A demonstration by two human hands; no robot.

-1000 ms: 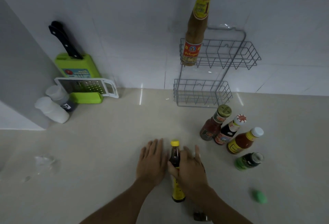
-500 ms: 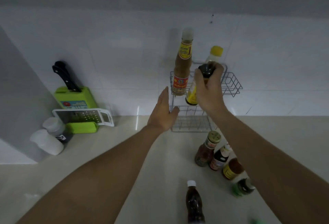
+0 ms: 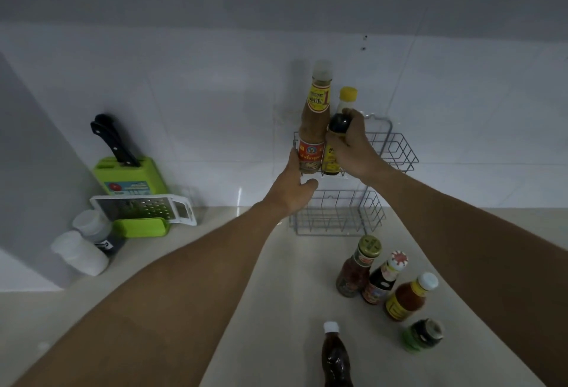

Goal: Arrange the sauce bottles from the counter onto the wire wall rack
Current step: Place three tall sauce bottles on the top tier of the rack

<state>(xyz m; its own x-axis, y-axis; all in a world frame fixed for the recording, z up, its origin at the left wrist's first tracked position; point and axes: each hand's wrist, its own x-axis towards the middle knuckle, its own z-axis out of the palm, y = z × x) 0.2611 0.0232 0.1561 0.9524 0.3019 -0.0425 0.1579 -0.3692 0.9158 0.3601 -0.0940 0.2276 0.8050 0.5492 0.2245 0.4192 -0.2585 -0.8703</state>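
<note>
A two-tier wire wall rack hangs on the tiled wall. A tall brown sauce bottle stands at the left of its upper basket. My right hand is shut on a dark yellow-capped bottle, which sits in the upper basket right beside the tall one. My left hand grips the rack's left front corner under the tall bottle. On the counter stand a gold-lidded jar, a dark bottle with a red-white cap, an orange sauce bottle, a green bottle and a white-capped dark bottle.
The rack's lower basket holds nothing. At the left stand a green knife block with a black-handled knife, a white grater and two white-capped containers. A grey wall panel bounds the left side.
My right hand lifted the yellow-capped bottle off the counter up into the upper basket beside the tall bottle. My left hand rose from the counter to the rack's corner.
</note>
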